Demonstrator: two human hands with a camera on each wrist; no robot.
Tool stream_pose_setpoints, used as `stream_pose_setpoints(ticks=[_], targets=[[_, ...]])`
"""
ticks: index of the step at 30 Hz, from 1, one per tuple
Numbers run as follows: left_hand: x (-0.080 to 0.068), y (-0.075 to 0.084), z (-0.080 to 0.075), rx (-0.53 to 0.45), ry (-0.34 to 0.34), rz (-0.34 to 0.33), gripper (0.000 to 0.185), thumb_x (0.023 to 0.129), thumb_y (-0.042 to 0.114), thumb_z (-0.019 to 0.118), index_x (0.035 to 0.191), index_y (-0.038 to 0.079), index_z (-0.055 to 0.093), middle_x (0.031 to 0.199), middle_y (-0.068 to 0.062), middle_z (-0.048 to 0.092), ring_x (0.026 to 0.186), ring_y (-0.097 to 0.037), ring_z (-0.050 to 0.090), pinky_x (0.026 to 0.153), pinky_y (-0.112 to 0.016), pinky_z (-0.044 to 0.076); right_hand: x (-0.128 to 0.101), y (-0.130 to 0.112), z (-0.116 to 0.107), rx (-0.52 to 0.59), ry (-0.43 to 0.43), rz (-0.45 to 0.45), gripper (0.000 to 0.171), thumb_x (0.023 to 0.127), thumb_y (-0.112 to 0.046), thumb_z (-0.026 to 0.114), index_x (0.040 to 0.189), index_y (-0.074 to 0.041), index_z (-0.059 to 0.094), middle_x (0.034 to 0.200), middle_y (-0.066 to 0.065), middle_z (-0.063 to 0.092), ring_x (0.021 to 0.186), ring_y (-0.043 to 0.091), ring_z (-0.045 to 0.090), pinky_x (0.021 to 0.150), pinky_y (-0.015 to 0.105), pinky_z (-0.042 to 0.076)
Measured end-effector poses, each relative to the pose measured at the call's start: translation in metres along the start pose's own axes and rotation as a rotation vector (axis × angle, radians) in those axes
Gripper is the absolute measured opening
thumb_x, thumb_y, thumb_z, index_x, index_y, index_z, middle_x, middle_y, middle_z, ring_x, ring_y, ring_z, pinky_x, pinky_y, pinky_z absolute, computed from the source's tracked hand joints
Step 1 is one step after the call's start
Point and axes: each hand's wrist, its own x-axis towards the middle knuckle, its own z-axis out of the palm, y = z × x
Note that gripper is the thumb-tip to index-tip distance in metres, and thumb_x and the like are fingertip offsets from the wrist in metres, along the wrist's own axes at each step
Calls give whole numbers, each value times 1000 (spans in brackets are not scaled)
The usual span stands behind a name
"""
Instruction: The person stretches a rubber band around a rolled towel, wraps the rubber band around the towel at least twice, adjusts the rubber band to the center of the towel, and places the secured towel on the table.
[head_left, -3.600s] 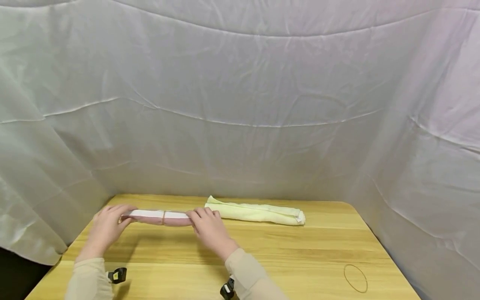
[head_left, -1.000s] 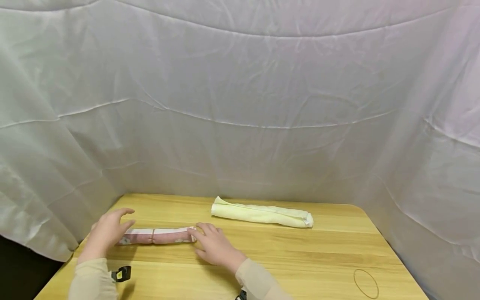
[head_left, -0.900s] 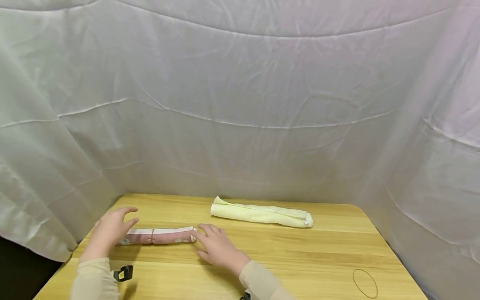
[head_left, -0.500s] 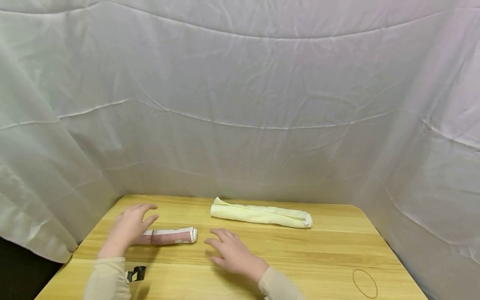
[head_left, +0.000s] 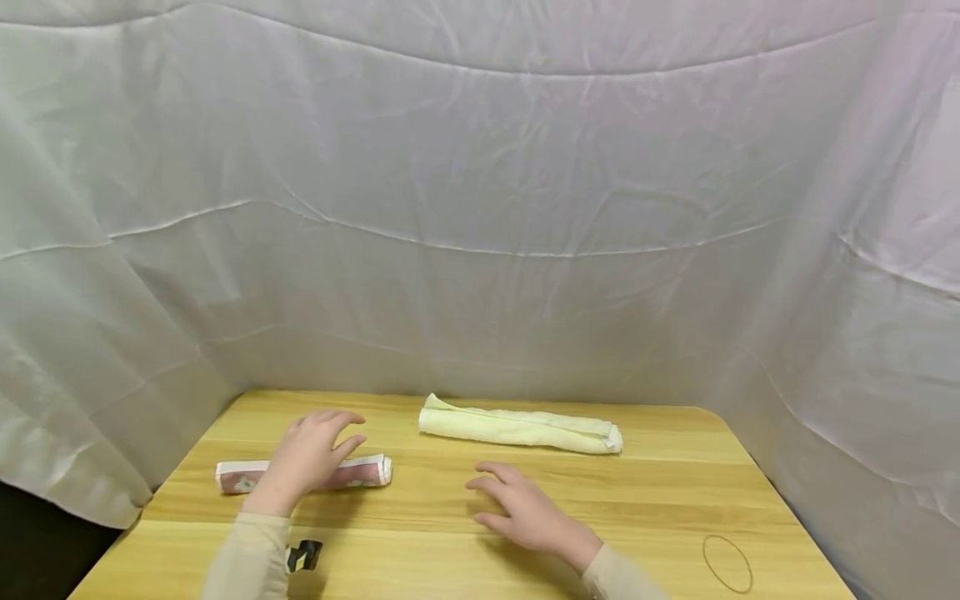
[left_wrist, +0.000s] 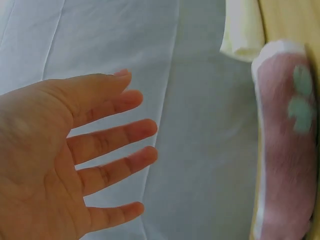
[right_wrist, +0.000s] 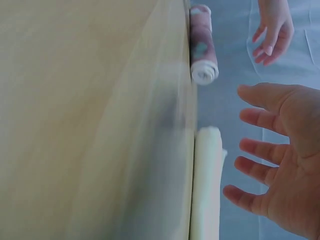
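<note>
A pink rolled towel (head_left: pixel 364 474) with white edges and pale flower patches lies at the left of the table. Above its middle hovers my left hand (head_left: pixel 309 457), fingers spread and holding nothing; in the head view it hides the towel's centre. In the left wrist view the pink towel (left_wrist: pixel 287 150) lies well apart from the fingers. My right hand (head_left: pixel 528 514) is open over the table, right of the pink towel and in front of a pale yellow rolled towel (head_left: pixel 517 429). The yellow towel lies untouched, one corner sticking up.
A thin rubber band (head_left: pixel 704 552) lies on the wooden table (head_left: pixel 630 500) near the right front. Grey cloth (head_left: pixel 480 317) hangs behind the table and along both sides. Small black wrist mounts, such as one by the left sleeve (head_left: pixel 251 558), sit low over the table.
The pink towel, held up in both hands earlier with a band round its middle, now lies on the table, let go. Both hands have since moved right, the right hand away from its end.
</note>
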Motion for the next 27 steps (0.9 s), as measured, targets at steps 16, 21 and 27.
stream_pose_setpoints(ticks=[16, 21, 27], targets=[[4, 48, 38, 4, -11, 199, 32, 91, 37, 66, 116, 17, 68, 117, -4, 70, 113, -29, 63, 100, -58, 45, -52, 30, -27, -39, 184, 50, 36, 89, -24, 70, 122, -13, 62, 135, 14, 56, 122, 33, 56, 95, 52, 50], [4, 61, 46, 28, 22, 282, 30, 89, 37, 68, 113, 19, 68, 112, 0, 71, 108, -23, 64, 99, -52, 47, -66, 39, -34, -100, 259, 39, 36, 86, -22, 73, 120, -14, 64, 130, 9, 59, 118, 30, 58, 92, 52, 51], [5, 73, 56, 44, 55, 380, 26, 89, 36, 68, 111, 22, 69, 109, 5, 72, 104, -17, 64, 97, -47, 48, -82, 48, -43, -161, 347, 43, 36, 82, -20, 77, 116, -17, 66, 125, 5, 63, 113, 27, 60, 89, 49, 52]])
